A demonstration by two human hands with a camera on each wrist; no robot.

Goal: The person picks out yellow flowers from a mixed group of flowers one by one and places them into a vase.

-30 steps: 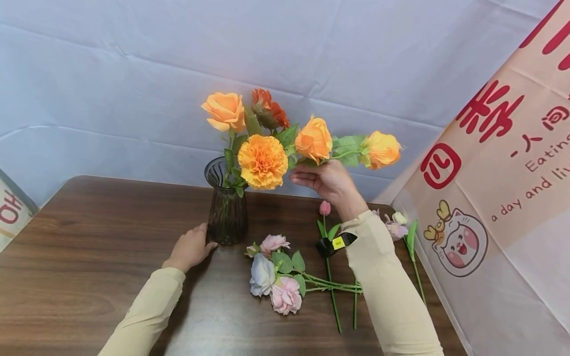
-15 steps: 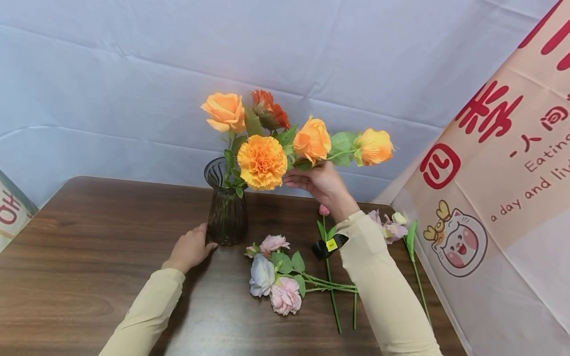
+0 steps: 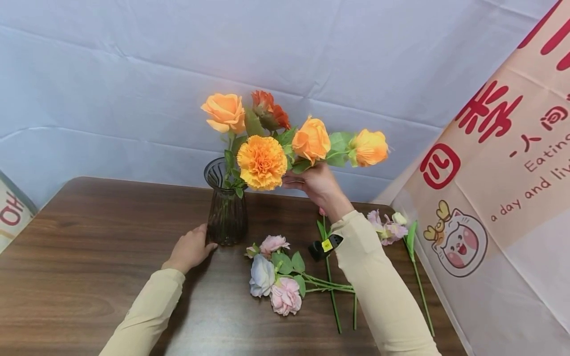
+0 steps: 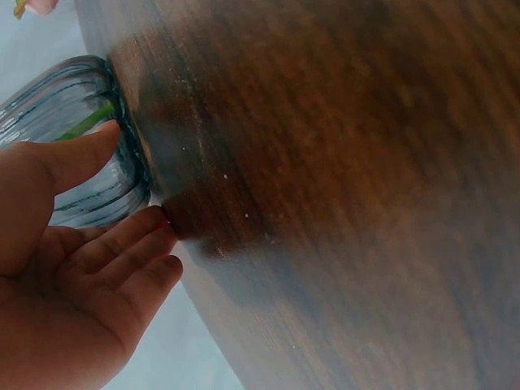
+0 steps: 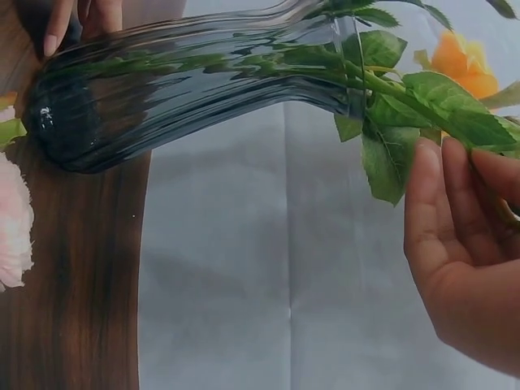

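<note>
A dark ribbed glass vase [image 3: 227,217] stands upright on the table, with an orange rose [image 3: 224,112], a ruffled orange carnation [image 3: 262,162] and red-orange flowers [image 3: 270,109] above its mouth. My left hand [image 3: 189,248] holds the vase low at its base. In the left wrist view the thumb [image 4: 85,154] lies along the glass, the other fingers on its other side. To the right of the vase mouth, my right hand [image 3: 318,184] pinches the green stem of an orange rose [image 3: 311,139]; a yellow-orange rose [image 3: 370,148] leans out rightward. Leaves [image 5: 439,101] sit close by the fingertips.
Pink and blue roses [image 3: 273,277] lie in front of the vase, stems pointing right. A pink tulip [image 3: 330,282] lies partly under the right forearm. Pale purple flowers [image 3: 388,228] and a white tulip [image 3: 414,247] are at the table's right edge. A cloth wall [image 3: 133,99] rises behind.
My right hand has moved slightly left toward the vase, and the yellow-orange rose on the right has shifted left with it. The left hand and the vase have stayed in place.
</note>
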